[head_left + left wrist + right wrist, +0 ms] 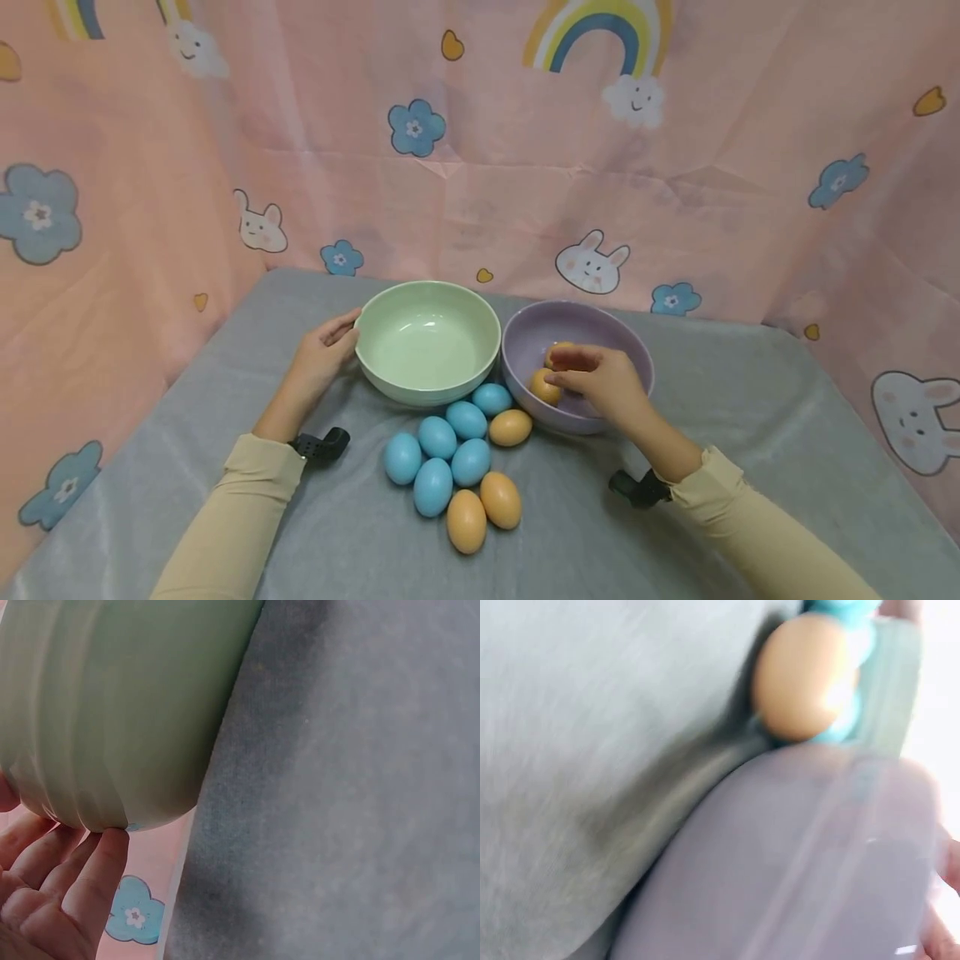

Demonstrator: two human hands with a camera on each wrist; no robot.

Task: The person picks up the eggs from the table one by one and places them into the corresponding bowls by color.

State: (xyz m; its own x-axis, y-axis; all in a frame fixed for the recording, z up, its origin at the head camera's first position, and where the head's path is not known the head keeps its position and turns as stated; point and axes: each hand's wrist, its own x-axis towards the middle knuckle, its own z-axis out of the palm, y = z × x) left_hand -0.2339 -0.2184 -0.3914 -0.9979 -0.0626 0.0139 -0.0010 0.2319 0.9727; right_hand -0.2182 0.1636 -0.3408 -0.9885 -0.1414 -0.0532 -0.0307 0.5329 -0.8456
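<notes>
So the right grip (606,382) is loose, thumb and fingers parted, right by two orange eggs (543,388) inside the purple bowl (600,325); left grip (321,352) has relaxed fingers touching the green bowl (427,346).

1. I'd call this a staged tabletop set for recording; I can't tell what sort of building holds it.
2. Pink cloth (337,75) with rainbows (596,21), rabbits (592,265) and flowers (416,129) screens three sides.
3. Grey cloth (750,392) covers the tabletop.
4. Small cameras (322,447) sit at both wrists.
</notes>
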